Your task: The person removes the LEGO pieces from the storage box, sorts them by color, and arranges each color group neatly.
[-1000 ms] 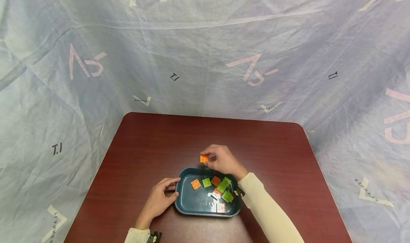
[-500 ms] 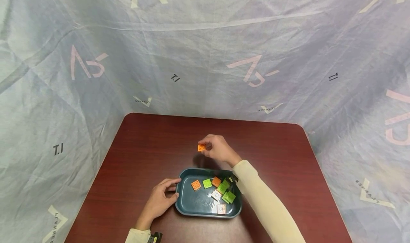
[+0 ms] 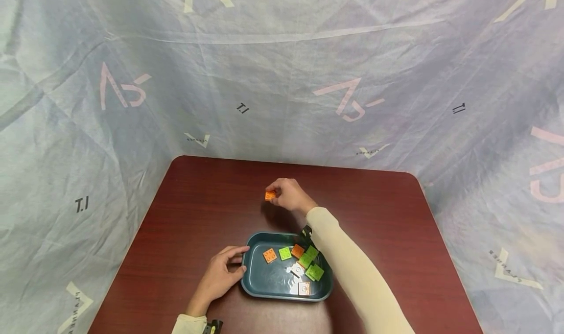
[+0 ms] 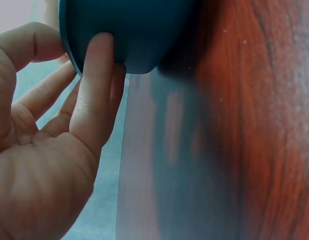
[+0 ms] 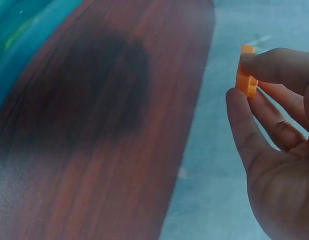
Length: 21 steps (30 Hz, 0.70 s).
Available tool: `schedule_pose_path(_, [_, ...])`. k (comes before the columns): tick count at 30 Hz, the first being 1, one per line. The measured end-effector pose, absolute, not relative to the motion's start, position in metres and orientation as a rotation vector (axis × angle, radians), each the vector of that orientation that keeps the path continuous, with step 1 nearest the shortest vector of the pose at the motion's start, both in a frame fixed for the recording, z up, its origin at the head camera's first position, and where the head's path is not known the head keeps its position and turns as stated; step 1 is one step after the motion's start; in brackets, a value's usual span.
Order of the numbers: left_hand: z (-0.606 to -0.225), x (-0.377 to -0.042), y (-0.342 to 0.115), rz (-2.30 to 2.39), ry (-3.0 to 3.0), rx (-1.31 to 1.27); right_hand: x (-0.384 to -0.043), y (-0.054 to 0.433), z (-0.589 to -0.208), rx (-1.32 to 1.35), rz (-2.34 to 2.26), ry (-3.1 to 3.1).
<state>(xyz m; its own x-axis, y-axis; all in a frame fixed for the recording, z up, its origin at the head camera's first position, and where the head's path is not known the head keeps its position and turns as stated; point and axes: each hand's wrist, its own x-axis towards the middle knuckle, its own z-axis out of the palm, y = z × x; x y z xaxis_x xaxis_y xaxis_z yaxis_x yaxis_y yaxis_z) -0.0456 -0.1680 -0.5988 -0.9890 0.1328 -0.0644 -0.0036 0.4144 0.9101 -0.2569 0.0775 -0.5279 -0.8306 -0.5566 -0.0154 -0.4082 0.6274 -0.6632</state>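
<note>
My right hand (image 3: 291,195) pinches a small orange studded building brick (image 3: 270,195) above the table, beyond the tray's far side. In the right wrist view the thin brick (image 5: 246,72) stands on edge between thumb and fingertips, studs to one side. Against the left end of the dark teal tray (image 3: 282,298) rests my left hand (image 3: 219,274), thumb and fingers spread apart. The left wrist view shows a fingertip on the tray's outer wall (image 4: 139,30) and another digit at its rim. Inside the tray lie an orange brick (image 3: 270,255) and a green brick (image 3: 285,253).
More green bricks (image 3: 315,273), a darker orange brick (image 3: 297,250) and pale, glare-lit bricks (image 3: 304,288) fill the tray's right half, some overlapping. The dark red wooden table (image 3: 211,187) has rounded far corners. Grey printed cloth (image 3: 282,79) hangs around it.
My right hand has carried the orange brick away from the tray, farther back and slightly left over the table. The left hand has stayed at the tray's end.
</note>
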Motion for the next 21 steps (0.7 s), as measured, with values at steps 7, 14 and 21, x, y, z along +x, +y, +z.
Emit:
schedule_pose_path(7, [-0.6, -0.046, -0.168, 1.637, 2.516, 0.111, -0.275, 0.071, -0.544, -0.743, -0.983, 2.615])
schedule_pose_path(14, [-0.6, -0.045, -0.17, 1.62, 2.523, 0.092, -0.287, 0.067, -0.558, -0.677, -0.952, 2.62])
schedule_pose_path(21, [-0.599, -0.045, -0.168, 1.618, 2.518, 0.105, -0.298, 0.07, -0.573, -0.651, -0.915, 2.634])
